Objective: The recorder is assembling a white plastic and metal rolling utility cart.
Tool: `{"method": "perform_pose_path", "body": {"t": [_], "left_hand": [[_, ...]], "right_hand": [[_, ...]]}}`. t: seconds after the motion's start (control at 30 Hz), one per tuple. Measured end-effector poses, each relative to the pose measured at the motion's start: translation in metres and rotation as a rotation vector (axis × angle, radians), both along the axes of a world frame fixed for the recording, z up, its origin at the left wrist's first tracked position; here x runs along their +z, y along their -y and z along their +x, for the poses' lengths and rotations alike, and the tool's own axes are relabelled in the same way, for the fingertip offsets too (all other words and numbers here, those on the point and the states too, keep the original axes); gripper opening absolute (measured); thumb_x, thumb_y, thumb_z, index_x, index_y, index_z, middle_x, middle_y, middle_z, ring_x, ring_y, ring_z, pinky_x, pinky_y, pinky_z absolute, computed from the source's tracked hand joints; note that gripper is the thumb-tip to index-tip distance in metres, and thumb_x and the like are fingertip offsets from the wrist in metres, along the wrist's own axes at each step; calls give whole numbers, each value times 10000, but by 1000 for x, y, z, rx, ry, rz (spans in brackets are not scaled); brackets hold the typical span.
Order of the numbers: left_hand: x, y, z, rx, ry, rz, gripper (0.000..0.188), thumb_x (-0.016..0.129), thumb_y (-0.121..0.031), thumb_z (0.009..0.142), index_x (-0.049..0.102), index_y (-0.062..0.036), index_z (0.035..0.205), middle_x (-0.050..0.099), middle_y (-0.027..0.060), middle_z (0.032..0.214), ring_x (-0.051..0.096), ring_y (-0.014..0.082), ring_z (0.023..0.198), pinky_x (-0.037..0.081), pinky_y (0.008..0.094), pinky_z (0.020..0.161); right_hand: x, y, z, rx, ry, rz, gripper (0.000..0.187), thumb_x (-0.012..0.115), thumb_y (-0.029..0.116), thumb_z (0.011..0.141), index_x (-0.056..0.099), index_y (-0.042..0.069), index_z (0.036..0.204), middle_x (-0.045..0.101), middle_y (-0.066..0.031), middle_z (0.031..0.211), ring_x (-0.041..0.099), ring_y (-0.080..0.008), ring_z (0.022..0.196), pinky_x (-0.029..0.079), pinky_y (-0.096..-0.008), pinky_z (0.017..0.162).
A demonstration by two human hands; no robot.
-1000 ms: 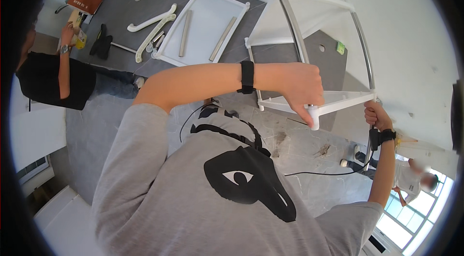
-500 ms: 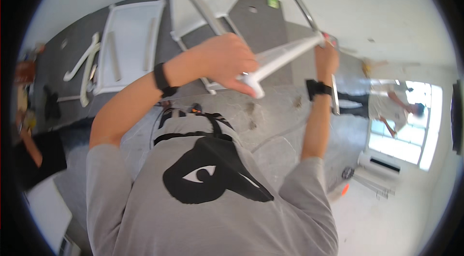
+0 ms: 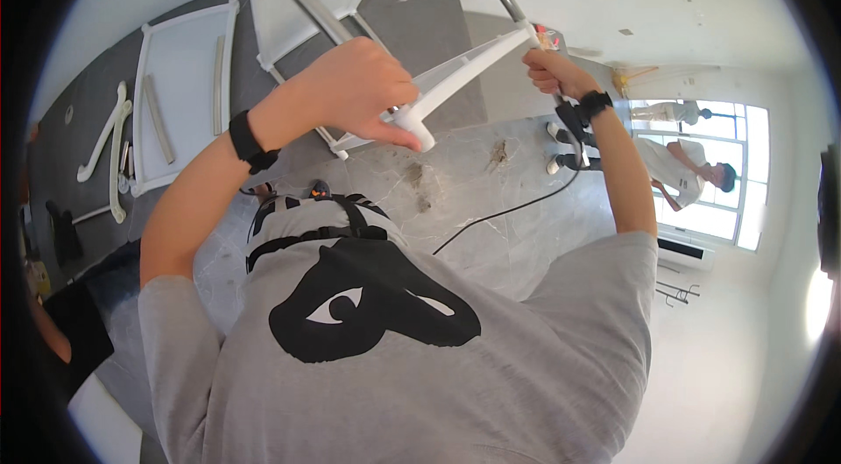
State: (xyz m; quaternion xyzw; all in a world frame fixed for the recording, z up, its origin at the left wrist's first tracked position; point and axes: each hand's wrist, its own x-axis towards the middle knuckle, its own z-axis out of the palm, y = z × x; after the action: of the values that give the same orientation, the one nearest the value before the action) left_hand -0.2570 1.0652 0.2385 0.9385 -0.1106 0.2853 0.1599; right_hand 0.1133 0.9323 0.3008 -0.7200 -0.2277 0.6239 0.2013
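Observation:
Both my hands are on a raised rack of white plastic shelf frames (image 3: 469, 70) joined by metal tubes (image 3: 302, 0). My left hand (image 3: 359, 92) is closed around the near left corner, its thumb lying along the white corner sleeve (image 3: 415, 129). My right hand (image 3: 554, 71) is wrapped round a part just below the near right corner; this looks like a metal tube, mostly hidden by the fingers. Another white panel (image 3: 311, 13) of the rack is farther back, behind my left hand.
Left on the grey table (image 3: 420, 17) lie a white framed panel (image 3: 180, 96) with two metal tubes on it and curved white pieces (image 3: 103, 135). A black cable (image 3: 508, 212) hangs from near my right wrist. People (image 3: 674, 166) stand at right; a dark-sleeved person (image 3: 74, 324) is at left.
The rack and my left hand have shifted left and slightly up in the picture. My right hand has moved left and up a little, its elbow swinging outward. Both hands keep their hold.

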Motion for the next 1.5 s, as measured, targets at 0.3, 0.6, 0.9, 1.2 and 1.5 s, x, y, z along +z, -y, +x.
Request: {"method": "perform_pose_path", "body": {"t": [0.3,0.6,0.9,1.2,1.5], "left_hand": [[-8,2,-6,-18,63,4,538,636,-620,790,571,-105,651,526,29,585,565,246,577,393,359,522],[-1,18,-9,91,35,-32,567,600,-550,830,535,-97,496,515,55,473,513,278,444,362,376,433],[2,25,-2,258,-30,3,448,507,-348,816,560,-68,470,466,103,414,453,318,376,357,397,406],[3,24,-14,311,-100,-17,339,587,-238,756,531,-88,457,469,57,435,455,264,427,339,376,451],[-28,71,-92,336,157,-286,131,627,-212,820,600,-102,884,574,64,693,539,260,673,421,388,668]], "right_hand": [[-48,20,-36,-11,1568,368,484,566,464,858,683,8,969,657,-262,916,613,-467,902,477,-513,745],[-15,25,-8,91,803,163,356,584,401,890,604,66,773,565,-68,604,618,-186,652,490,-315,606],[-4,32,1,10,154,46,380,576,331,902,356,181,630,330,84,499,304,-45,385,232,-228,355],[-28,48,-34,243,1746,433,412,596,359,848,640,-50,819,655,-220,779,637,-397,697,487,-493,632],[-325,179,-214,361,811,657,147,645,125,839,615,7,920,633,-203,854,597,-390,844,474,-460,739]]}}
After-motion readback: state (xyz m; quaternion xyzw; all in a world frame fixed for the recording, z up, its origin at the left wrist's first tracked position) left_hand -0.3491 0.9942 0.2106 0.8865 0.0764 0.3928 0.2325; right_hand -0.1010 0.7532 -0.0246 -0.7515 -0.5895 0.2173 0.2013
